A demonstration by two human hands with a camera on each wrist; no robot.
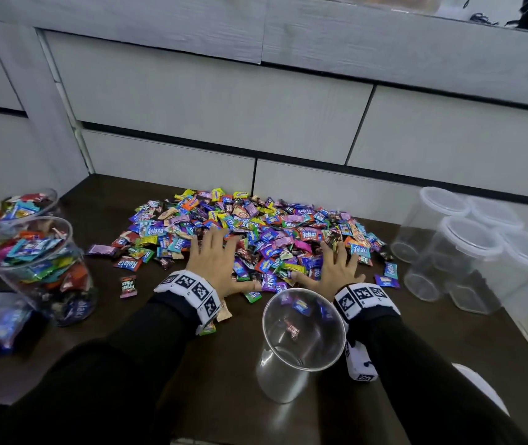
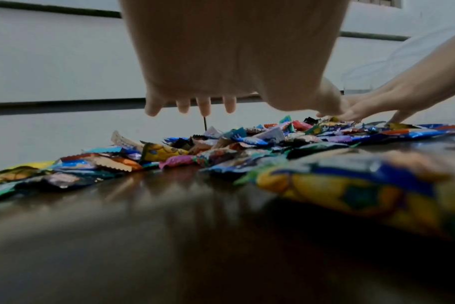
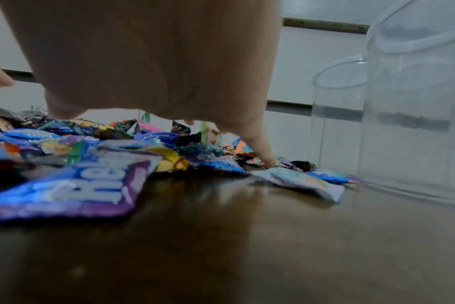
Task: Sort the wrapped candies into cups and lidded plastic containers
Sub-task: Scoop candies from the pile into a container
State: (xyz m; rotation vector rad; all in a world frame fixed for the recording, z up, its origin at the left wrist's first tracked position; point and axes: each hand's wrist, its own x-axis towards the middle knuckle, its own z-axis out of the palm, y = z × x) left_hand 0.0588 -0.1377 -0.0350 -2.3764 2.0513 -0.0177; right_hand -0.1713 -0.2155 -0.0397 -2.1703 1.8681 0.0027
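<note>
Both hands lie flat with fingers spread at the near edge of the candy pile [image 1: 249, 232]: the left hand [image 1: 216, 263] just left of the right hand [image 1: 336, 271], neither holding anything. Bare dark table [image 1: 192, 364] runs from the wrists to the near edge, broken by the clear cup [image 1: 301, 342] tilted beside the right wrist with a few sweets inside. Two filled cups [image 1: 41, 268] stand at the left edge, lidded containers [image 1: 468, 248] crowd the right. "Relaxa" reads on many wrappers, "Fres Plus" on a stray sweet [image 1: 127, 286]. Only the right wrist view shows a fingertip [image 3: 265, 156] pressing into wrappers; the left wrist view shows fingertips [image 2: 204, 107] clear above them
</note>
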